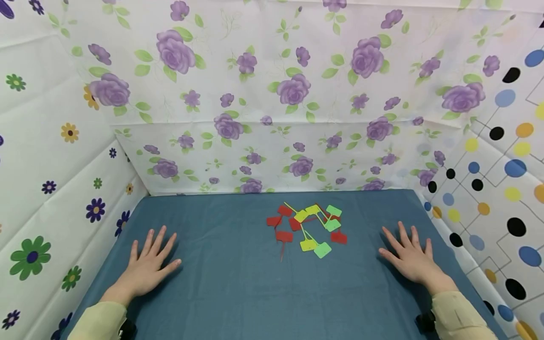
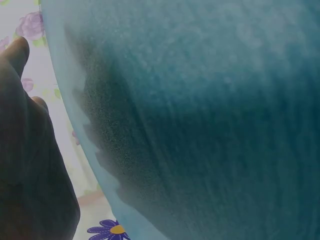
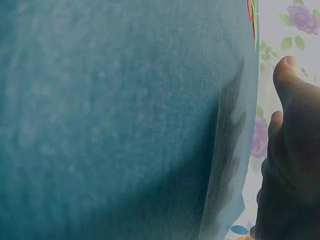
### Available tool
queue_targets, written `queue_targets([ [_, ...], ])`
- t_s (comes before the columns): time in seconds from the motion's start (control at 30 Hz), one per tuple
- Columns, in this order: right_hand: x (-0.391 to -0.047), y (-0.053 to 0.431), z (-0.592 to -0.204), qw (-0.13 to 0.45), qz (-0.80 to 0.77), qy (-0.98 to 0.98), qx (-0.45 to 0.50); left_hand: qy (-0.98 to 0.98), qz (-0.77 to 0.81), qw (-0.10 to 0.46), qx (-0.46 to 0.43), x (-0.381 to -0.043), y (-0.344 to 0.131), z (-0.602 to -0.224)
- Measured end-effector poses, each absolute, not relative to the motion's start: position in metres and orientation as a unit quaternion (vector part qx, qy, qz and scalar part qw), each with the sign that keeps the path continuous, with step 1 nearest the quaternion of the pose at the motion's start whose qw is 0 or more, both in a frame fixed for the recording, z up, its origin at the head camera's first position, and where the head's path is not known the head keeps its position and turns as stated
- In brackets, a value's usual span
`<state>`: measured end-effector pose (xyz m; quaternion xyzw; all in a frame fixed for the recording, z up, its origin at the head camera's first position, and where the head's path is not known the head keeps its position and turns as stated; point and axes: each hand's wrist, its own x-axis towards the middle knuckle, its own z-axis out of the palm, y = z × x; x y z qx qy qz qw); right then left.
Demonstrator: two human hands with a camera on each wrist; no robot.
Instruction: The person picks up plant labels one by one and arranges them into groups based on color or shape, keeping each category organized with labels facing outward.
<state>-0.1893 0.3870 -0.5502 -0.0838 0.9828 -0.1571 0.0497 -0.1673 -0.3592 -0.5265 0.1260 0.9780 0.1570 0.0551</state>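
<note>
Above the left part of the blue cloth-covered table (image 1: 229,283), my left hand (image 1: 146,269) is spread, palm down, holding nothing. My right hand (image 1: 414,259) is spread in the same way over the right part. A loose pile of small flat tags with thin strap-like tails, resembling label cable ties, lies between them toward the back. It mixes red tags (image 1: 284,236), yellow tags (image 1: 308,245) and green tags (image 1: 323,250), some overlapping. Neither hand touches the pile. Both wrist views show a shadow on the cloth beside the hand; the right one catches a sliver of the tags (image 3: 251,17).
A white sheet with purple roses (image 1: 293,89) hangs behind the table's back edge. Flower-print fabric (image 1: 63,189) stands along the left side, and dotted fabric (image 1: 493,189) along the right. A black band shows at each wrist near the pale sleeves (image 1: 99,321).
</note>
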Motion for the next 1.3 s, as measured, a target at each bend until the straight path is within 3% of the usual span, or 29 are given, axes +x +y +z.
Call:
queue_targets([
  [0.67,-0.197,0.38,-0.545,0.069,-0.183,0.976,-0.1,0.974,0.163,0.019,0.153,-0.175,-0.334,-0.519],
  [1.3,-0.207,0.357,-0.531,0.015,-0.16,0.977,-0.139,0.974,0.159,-0.01,0.158,-0.183,-0.302,-0.507],
])
